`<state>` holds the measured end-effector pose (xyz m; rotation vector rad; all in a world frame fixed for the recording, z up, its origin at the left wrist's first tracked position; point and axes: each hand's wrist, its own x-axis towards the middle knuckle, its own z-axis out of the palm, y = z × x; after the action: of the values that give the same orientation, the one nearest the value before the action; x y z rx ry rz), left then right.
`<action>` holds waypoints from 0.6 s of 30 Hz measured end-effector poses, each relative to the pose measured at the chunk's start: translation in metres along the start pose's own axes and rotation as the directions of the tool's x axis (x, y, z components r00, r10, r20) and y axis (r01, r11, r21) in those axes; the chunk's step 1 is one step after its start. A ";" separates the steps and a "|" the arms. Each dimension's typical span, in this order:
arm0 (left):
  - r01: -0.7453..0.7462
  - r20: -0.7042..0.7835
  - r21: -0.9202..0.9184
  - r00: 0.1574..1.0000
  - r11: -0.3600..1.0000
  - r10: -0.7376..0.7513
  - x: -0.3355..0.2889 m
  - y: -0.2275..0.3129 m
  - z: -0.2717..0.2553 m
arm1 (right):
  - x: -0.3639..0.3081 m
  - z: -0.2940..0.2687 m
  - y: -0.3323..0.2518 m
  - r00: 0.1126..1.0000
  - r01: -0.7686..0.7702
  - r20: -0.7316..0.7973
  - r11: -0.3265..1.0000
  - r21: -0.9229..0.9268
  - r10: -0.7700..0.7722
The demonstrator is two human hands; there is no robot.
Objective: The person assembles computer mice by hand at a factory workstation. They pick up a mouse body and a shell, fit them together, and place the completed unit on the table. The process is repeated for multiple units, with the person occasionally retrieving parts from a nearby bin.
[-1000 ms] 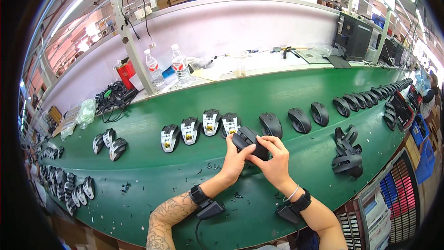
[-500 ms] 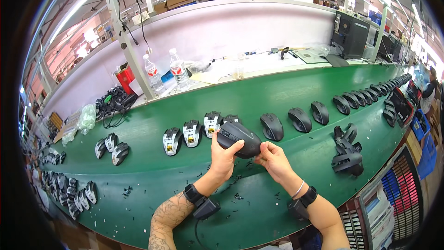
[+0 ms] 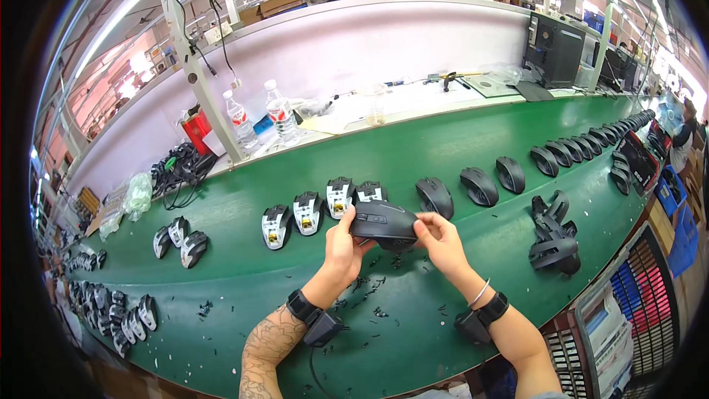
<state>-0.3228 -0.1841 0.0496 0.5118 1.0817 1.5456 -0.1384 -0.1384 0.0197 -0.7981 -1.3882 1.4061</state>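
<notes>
A black computer mouse [image 3: 384,222] is held up above the green bench, tilted so its side with buttons shows. My left hand [image 3: 346,247] grips its left end, thumb on the near side. My right hand [image 3: 442,242] pinches its right end between thumb and fingers. Just behind it stand several mice with their top covers off, showing white inner shells; one such open mouse [image 3: 307,212] is left of my hands. To the right, a finished-looking black mouse [image 3: 434,197] begins a row of black mice that runs toward the far right.
Small dark screws or scraps [image 3: 380,312] lie scattered on the green bench [image 3: 413,325]. A pile of black straps [image 3: 554,240] is at right, a black plastic basket [image 3: 650,303] beyond the edge. Mouse parts [image 3: 111,310] cluster at left; two water bottles [image 3: 281,114] stand behind.
Both hands have turned the black mouse so that its side faces me more. My right hand's fingers have moved up along its right end.
</notes>
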 end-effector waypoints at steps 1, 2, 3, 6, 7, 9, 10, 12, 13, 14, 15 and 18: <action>0.006 0.004 0.005 1.000 1.000 -0.006 -0.001 0.000 -0.001 | -0.005 0.009 -0.013 0.982 0.180 -0.022 0.973 -0.144 -0.185; 0.011 0.008 0.010 1.000 1.000 -0.011 -0.002 0.000 -0.001 | -0.007 0.014 -0.021 0.931 0.346 -0.016 0.894 -0.286 -0.366; 0.018 0.018 0.013 1.000 1.000 -0.019 -0.003 0.000 0.001 | -0.006 0.012 -0.023 0.935 0.346 0.042 0.877 -0.333 -0.353; 0.088 0.005 0.130 0.996 0.988 -0.089 -0.017 0.003 0.013 | -0.008 0.004 -0.027 0.951 0.308 0.125 0.881 -0.360 -0.282; 0.115 0.016 0.134 0.993 0.984 -0.118 -0.015 0.003 0.011 | -0.007 0.002 -0.027 0.978 0.207 0.098 0.933 -0.293 -0.187; 0.170 0.038 0.143 0.984 0.975 -0.177 -0.010 0.004 0.009 | -0.003 -0.003 -0.023 0.998 -0.005 0.065 0.989 -0.145 0.014; 0.158 0.079 0.231 0.980 0.960 -0.181 -0.015 0.007 0.013 | -0.001 -0.004 -0.019 0.997 -0.004 0.077 0.994 -0.110 0.013; 0.184 0.112 0.374 0.964 0.909 -0.241 -0.016 0.009 0.013 | -0.002 -0.004 -0.020 0.991 -0.119 0.058 0.993 -0.005 0.119; 0.193 0.124 0.441 0.954 0.877 -0.272 -0.017 0.009 0.013 | -0.002 -0.004 -0.020 0.984 -0.175 0.055 0.983 0.047 0.172; 0.154 0.164 0.480 0.951 0.864 -0.261 -0.018 0.008 0.015 | -0.002 -0.003 -0.019 0.979 -0.198 0.064 0.979 0.058 0.194; 0.107 0.207 0.507 0.948 0.855 -0.241 -0.019 0.006 0.017 | -0.002 -0.002 -0.017 0.973 -0.222 0.075 0.973 0.069 0.217; 0.019 0.292 0.534 0.934 0.846 -0.206 -0.020 -0.007 0.016 | -0.004 0.002 -0.020 0.966 -0.258 0.055 0.963 0.079 0.255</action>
<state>-0.3005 -0.1974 0.0562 1.0307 1.2314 0.9892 -0.1353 -0.1454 0.0385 -0.9204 -1.2817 1.6804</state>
